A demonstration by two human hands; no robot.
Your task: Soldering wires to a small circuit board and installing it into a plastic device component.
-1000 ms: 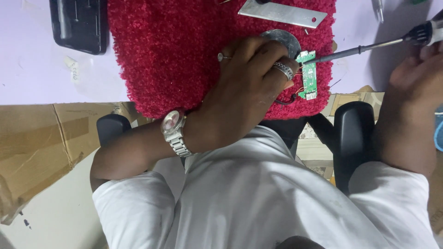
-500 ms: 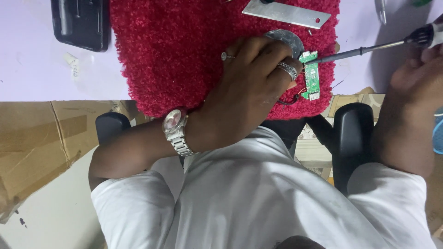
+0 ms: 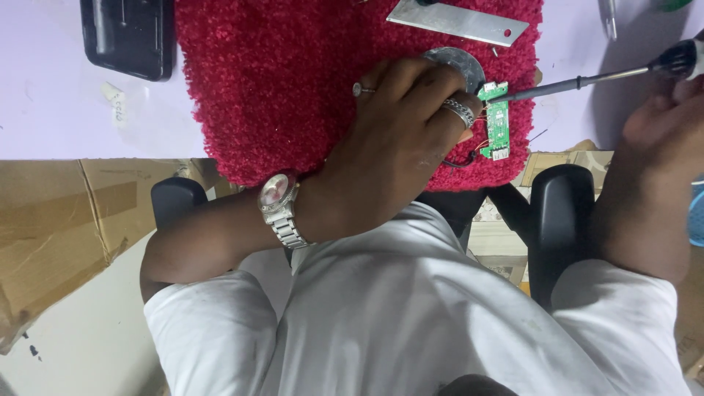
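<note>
A shaggy red fabric mat point(image 3: 293, 81) lies on a pale lilac tabletop point(image 3: 51, 110), and everything else can be placed against it. At the mat's lower right corner sits a small green rectangular circuit board point(image 3: 497, 121), with thin red and black wires trailing from its left edge down toward the mat's near border. The person's left hand point(image 3: 400, 139) rests on the mat just left of the board, fingers curled and pressing down beside it; two of the fingers wear silver rings, and a silver metal wristwatch point(image 3: 279, 209) sits on the wrist below the mat's near edge. Whether the fingertips pinch the board or only steady it cannot be told, since they are hidden behind the knuckles.

The right hand point(image 3: 660, 139) is off the mat's right side, closed around the dark handle of a soldering iron with a long thin metal shaft point(image 3: 579, 79). The shaft reaches left across the mat's right edge, and its tip touches the top end of the board.

A round grey metal disc point(image 3: 458, 62) lies on the mat just above the hand, partly covered by it. A flat silver metal strip point(image 3: 458, 20) lies near the mat's upper right edge. A black rectangular tray point(image 3: 128, 37) sits on the tabletop left of the mat.
</note>
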